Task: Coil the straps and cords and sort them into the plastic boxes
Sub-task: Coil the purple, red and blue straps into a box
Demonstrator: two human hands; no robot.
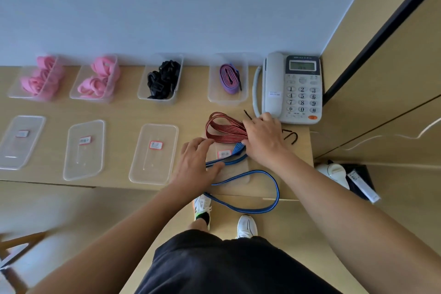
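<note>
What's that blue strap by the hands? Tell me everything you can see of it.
The blue strap is a flat woven band, bright blue at the edges with a darker middle, and it lies uncoiled. One bunched end goes under the fingers of the right hand, beside the red strap. From there it crosses a clear lid to the left hand, whose thumb touches it. The rest hangs past the table edge in one big loose loop.

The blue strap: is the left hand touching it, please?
Touching. The head view shows the thumb of the left hand lying directly on the blue strap.
</note>
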